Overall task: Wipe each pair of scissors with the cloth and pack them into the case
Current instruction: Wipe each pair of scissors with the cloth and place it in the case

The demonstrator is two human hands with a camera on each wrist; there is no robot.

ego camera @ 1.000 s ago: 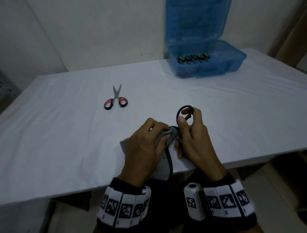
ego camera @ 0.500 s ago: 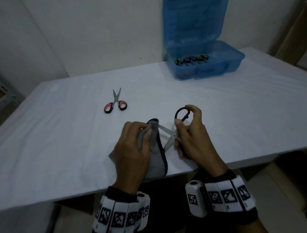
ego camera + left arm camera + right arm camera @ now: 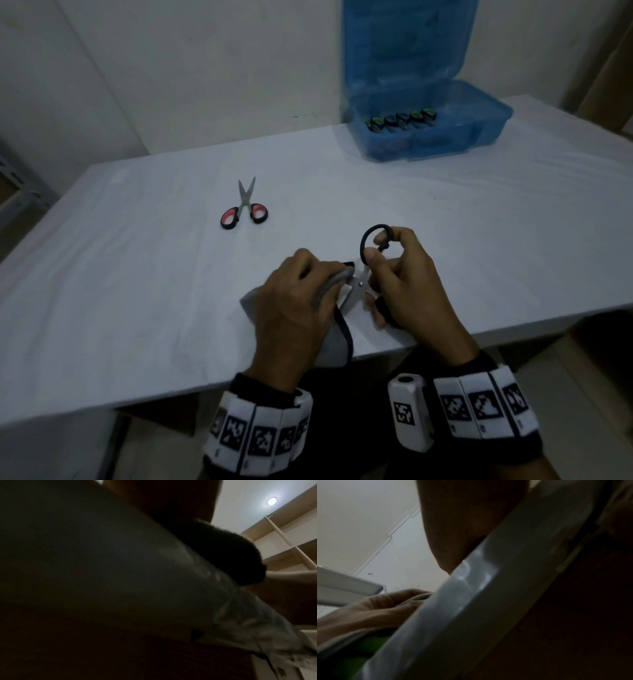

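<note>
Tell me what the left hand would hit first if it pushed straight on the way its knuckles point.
Probably the black-handled scissors: the left hand, gripping the grey cloth, points up and right at their blades, with the right hand just behind. Depth is unclear.

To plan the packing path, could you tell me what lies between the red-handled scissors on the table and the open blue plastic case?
Only bare white tablecloth lies between the red-handled scissors and the blue plastic case, shown in the head view.
</note>
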